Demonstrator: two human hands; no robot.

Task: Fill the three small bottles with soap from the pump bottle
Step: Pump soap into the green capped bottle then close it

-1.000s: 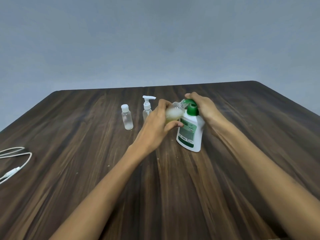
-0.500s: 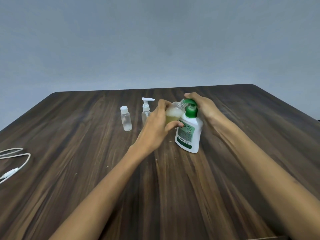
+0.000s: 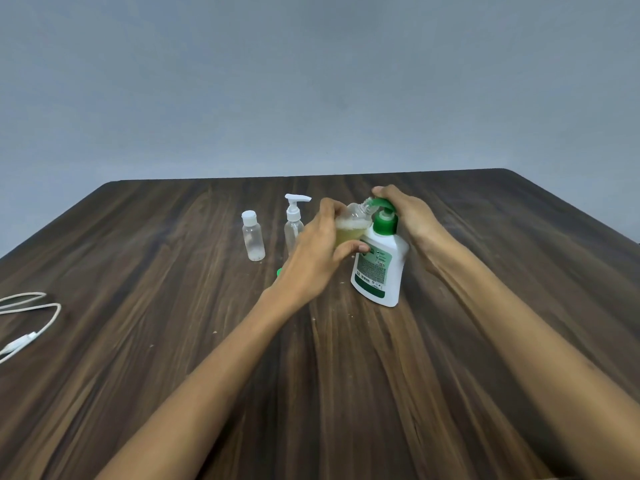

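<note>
Partly hidden by the left hand (image 3: pixel 317 252), the small bottle (image 3: pixel 349 226) being filled shows only its upper body and neck; its base is lost behind the palm, and its mouth, tilted toward the green pump head (image 3: pixel 382 206), is too blurred to say whether it touches the spout. The left fingers (image 3: pixel 329 211) are curled around this bottle, with the thumb (image 3: pixel 353 249) wrapped across its lower front, so the hand grips it just above the tabletop (image 3: pixel 173 341). It is clear plastic, holding yellowish soap with a pale foamy layer on top, filled to roughly its shoulder. The right hand (image 3: pixel 408 213) sits on the pump head, fingers bent over the top of it; most of them are hidden behind the green cap. The pump bottle (image 3: pixel 379 268) is white with a green collar and a green label, standing just right of the left thumb and leaning slightly. Beyond the left fingers stand 2 more small clear bottles: 1 with a white pump top (image 3: pixel 294 220), its base hidden by the hand, and 1 with a white cap (image 3: pixel 253 235) further left, which looks nearly empty. A green speck (image 3: pixel 279 271) peeks out by the left wrist, too little to identify. A white cable (image 3: pixel 31 320) is cut off at the frame's left edge.
</note>
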